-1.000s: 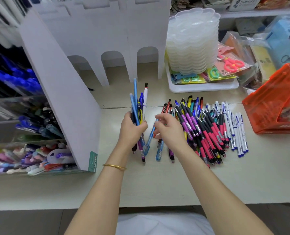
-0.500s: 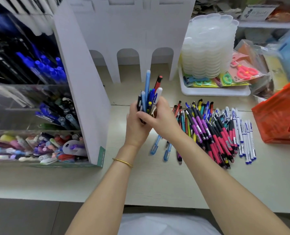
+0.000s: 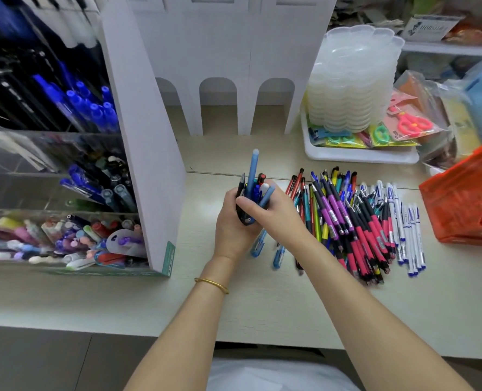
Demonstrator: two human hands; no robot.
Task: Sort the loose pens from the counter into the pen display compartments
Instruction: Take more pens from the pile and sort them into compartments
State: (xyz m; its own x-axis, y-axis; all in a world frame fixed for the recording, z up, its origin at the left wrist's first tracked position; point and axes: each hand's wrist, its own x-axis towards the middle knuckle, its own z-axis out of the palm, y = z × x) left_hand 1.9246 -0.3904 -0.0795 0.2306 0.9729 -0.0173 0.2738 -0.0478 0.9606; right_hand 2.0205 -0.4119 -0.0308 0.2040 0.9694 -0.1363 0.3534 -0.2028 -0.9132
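A mixed bundle of pens point(image 3: 251, 184), mostly blue and black with one tall pale-blue barrel sticking well above the rest, stands upright above the pale counter point(image 3: 262, 303), clasped between both hands. The left hand point(image 3: 231, 224) wraps its fingers round the bundle's lower part from the left, closed tight on it. The right hand point(image 3: 272, 211) closes on the same bundle from the right, thumb laid across the front and fingers curled round the far side.

Under the hands two translucent blue pens point(image 3: 278, 253) lie on the counter. Just to the right spreads the pile of loose pens point(image 3: 344, 221), with black-and-pink, purple, yellow and teal barrels, and a row of white pens with blue caps point(image 3: 404, 230) at its right edge.

To the left sits the clear acrylic pen display point(image 3: 51, 193), its stepped compartments holding blue, black and pastel pens, with a white cardboard panel point(image 3: 146, 131) along its side.

A thin gold bangle point(image 3: 211, 285) circles the left wrist. Behind the pile a white tray point(image 3: 361, 157) carries a stack of translucent scalloped plastic dishes point(image 3: 352, 80) and packaged scissors point(image 3: 412, 123); an orange plastic bag point(image 3: 465, 198) lies at the far right.
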